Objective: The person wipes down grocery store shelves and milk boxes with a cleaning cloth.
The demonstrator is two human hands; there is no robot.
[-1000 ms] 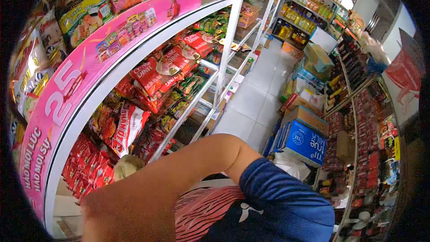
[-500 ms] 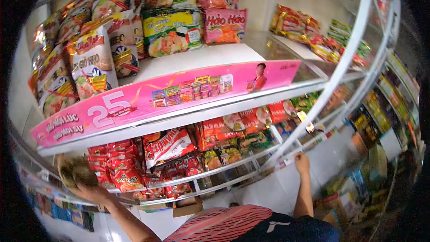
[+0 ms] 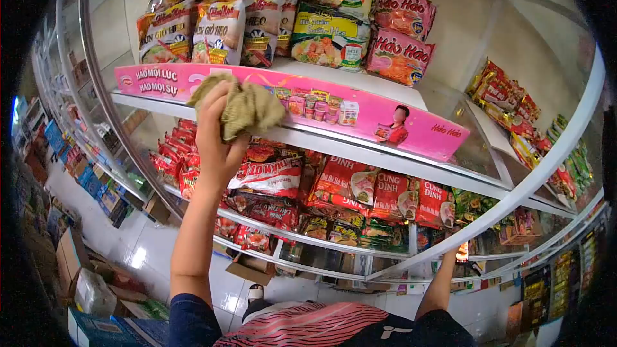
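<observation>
My left hand (image 3: 215, 119) grips a crumpled olive-brown cloth (image 3: 250, 112) and holds it against the pink promotional strip (image 3: 295, 112) on the front edge of the upper shelf. The cloth covers part of the strip's lettering. Low on the right, my right hand (image 3: 452, 249) is close to the curved white metal frame (image 3: 411, 263) of the rack. A small bright rectangle (image 3: 462, 252) shows beside it. The fingers of that hand are too small and partly hidden to make out.
Noodle packets (image 3: 331, 35) in yellow, white and pink stand on the upper shelf. Red packets (image 3: 347, 183) fill the shelf below. More packets (image 3: 508, 93) lie on the right. A cardboard box (image 3: 250, 271) sits on the tiled floor, and stocked shelving (image 3: 77, 148) stands at left.
My left hand has moved with the cloth up and right, from the rack's lower left end to the front of the pink strip. The view has turned left. My right hand appears lower.
</observation>
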